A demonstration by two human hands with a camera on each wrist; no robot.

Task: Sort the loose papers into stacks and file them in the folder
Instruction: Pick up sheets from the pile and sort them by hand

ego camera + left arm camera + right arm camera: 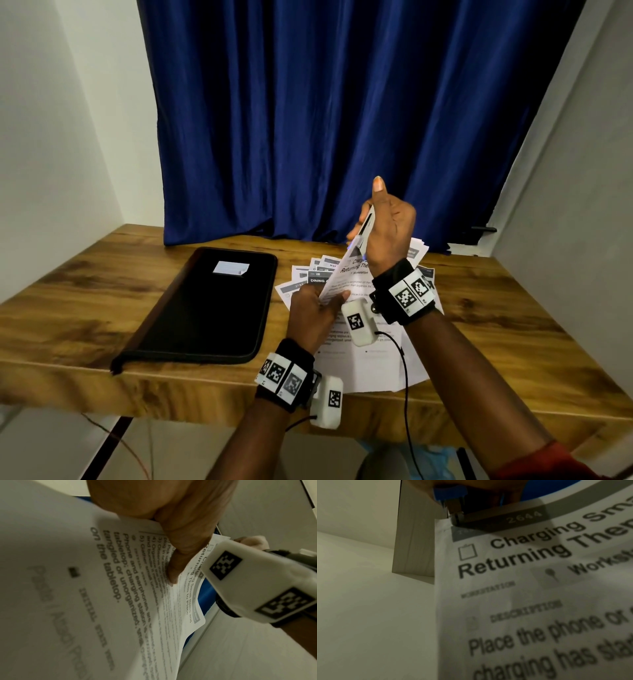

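At centre right of the head view, the right hand [383,233] closes a stapler [363,229] on the top corner of a lifted set of sheets [342,274], thumb raised, while the left hand [313,313] pinches their lower edge, likely to keep the pages aligned for binding. The loose papers [373,363] fan beneath, overhanging the table [68,308] edge. The black folder [205,308] lies closed at left, with bare wood around it.
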